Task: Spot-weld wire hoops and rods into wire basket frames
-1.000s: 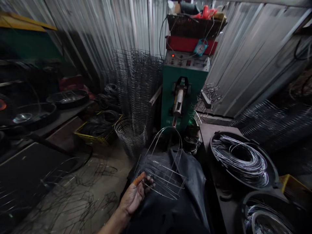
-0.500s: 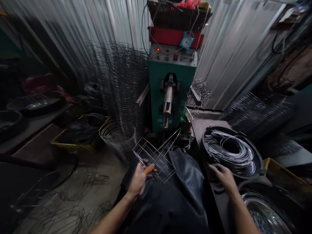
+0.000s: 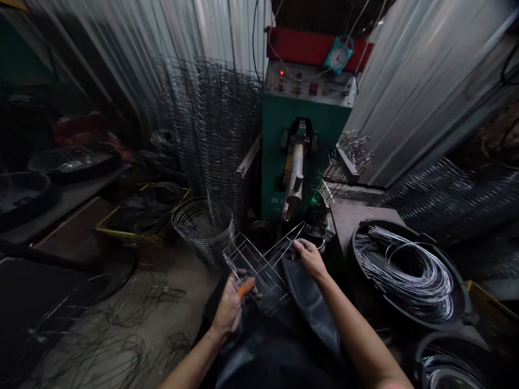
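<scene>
A wire frame (image 3: 259,265) of thin crossed metal rods is held over my lap by my left hand (image 3: 230,302), whose thumb wears an orange wrap (image 3: 246,287). My right hand (image 3: 311,257) is at the frame's right side, its thumb and fingers pinched together close to the rods. Whether it grips a rod or a small separate piece cannot be made out. Just beyond both hands, a green machine (image 3: 271,162) points a metal arm (image 3: 295,173) down toward the frame. A dark apron (image 3: 259,351) covers my lap.
A round tub (image 3: 359,281) with shiny wire rings (image 3: 421,275) stands to the right, another tub (image 3: 421,346) nearer me. A coiled wire basket shape (image 3: 203,227) and tall wire stacks (image 3: 227,135) rise left. Loose wire pieces (image 3: 133,346) litter the floor. A yellow-edged crate (image 3: 121,237) sits further left.
My right hand has moved left from beside the wire tub to the frame's right side. My left hand still holds the frame. The view has shifted slightly.
</scene>
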Motion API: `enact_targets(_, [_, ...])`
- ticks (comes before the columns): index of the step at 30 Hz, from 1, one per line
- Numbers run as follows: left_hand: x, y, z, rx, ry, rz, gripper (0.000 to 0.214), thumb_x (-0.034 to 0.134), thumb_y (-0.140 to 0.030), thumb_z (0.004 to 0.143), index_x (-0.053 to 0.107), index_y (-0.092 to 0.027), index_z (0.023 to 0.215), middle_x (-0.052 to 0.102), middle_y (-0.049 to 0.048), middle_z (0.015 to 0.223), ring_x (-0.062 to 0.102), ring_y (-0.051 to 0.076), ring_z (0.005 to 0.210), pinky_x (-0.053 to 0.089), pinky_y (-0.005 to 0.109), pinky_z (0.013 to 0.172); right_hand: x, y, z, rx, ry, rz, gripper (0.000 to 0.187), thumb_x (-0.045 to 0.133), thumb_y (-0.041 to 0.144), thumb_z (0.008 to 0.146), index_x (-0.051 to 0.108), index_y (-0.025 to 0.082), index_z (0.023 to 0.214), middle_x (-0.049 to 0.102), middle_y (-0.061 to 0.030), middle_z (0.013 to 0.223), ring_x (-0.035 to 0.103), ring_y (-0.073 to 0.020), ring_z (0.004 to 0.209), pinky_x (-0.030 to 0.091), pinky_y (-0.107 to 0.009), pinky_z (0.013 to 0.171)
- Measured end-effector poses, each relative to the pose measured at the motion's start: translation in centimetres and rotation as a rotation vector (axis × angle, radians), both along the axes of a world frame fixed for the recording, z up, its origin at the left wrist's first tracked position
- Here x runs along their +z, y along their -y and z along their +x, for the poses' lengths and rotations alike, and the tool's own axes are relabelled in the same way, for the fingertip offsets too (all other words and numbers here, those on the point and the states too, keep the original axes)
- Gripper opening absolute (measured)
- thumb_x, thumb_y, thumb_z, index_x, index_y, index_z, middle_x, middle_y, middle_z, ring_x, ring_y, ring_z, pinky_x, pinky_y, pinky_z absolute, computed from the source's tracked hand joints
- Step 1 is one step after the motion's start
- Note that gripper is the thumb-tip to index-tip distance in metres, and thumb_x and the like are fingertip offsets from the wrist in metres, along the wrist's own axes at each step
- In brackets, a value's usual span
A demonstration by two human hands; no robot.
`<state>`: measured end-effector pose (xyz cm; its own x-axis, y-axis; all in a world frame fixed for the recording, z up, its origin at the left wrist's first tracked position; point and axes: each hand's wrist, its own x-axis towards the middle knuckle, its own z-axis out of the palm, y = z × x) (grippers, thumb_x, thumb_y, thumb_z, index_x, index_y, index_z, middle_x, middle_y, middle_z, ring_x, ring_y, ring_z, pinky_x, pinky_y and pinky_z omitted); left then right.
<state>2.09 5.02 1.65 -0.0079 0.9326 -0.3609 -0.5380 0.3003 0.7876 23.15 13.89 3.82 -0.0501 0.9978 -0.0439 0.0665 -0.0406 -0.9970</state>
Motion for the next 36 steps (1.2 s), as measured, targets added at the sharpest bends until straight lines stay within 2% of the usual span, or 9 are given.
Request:
enact_targets(14, [0.7, -3.1, 0.5, -0.039, 0.000, -0.079, 0.049, 0.075, -0.029, 0.057, 0.045, -0.020, 0.095, 0.053, -0.0054, 0.062, 0.051, 0.010, 0.055, 0.051, 0.029, 0.058, -1.7, -3.1, -0.4, -0.109, -0.277, -0.058, 0.035, 0.064, 0.051, 0.069, 0.053, 0.017, 0.067, 0.044, 0.0049, 0.053, 0.040, -0.0070, 0.044, 0.032, -0.020, 0.042])
enact_targets(22, [0.9, -4.3, 1.1, 0.019, 0.011, -0.096, 0.051, 0.075, -0.027, 0.053, 0.044, -0.020, 0.092, 0.054, -0.0048, 0.063, 0.053, 0.011, 0.053, 0.049, 0.027, 0.054, -0.7, -4.7, -0.9, -0.171, -0.310, -0.126, 0.038, 0.069, 0.050, 0.061, 0.055, 0.015, 0.066, 0.045, 0.0054, 0.052, 0.040, -0.0056, 0.043, 0.030, -0.018, 0.040])
enact_targets(30, [2.7, -5.1, 1.1, 0.037, 0.030, -0.141, 0.047, 0.075, -0.021, 0.053, 0.044, -0.020, 0.088, 0.055, -0.0051, 0.065, 0.053, 0.010, 0.052, 0.050, 0.026, 0.051, -0.3, -6.4, -1.1, -0.192, -0.318, -0.158, 0.039, 0.072, 0.049, 0.055, 0.056, 0.015, 0.065, 0.047, 0.0052, 0.053, 0.040, -0.0051, 0.042, 0.031, -0.019, 0.040])
enact_targets(33, [2.8, -5.2, 0.9, 0.028, 0.028, -0.122, 0.045, 0.074, -0.020, 0.053, 0.045, -0.019, 0.087, 0.056, -0.0038, 0.067, 0.053, 0.010, 0.053, 0.050, 0.027, 0.052, -0.4, -6.0, -0.5, -0.168, -0.305, -0.175, 0.040, 0.072, 0.051, 0.055, 0.056, 0.015, 0.064, 0.048, 0.0051, 0.052, 0.041, -0.0056, 0.043, 0.033, -0.019, 0.042])
enact_targets(36, [2.3, -5.3, 1.0, 0.029, 0.022, -0.090, 0.044, 0.074, -0.021, 0.054, 0.045, -0.019, 0.086, 0.055, -0.0042, 0.067, 0.052, 0.009, 0.054, 0.051, 0.027, 0.054, -0.6, -3.7, 0.4, -0.084, -0.239, -0.180, 0.041, 0.070, 0.052, 0.058, 0.060, 0.014, 0.071, 0.054, 0.0027, 0.057, 0.047, -0.0073, 0.049, 0.038, -0.021, 0.050])
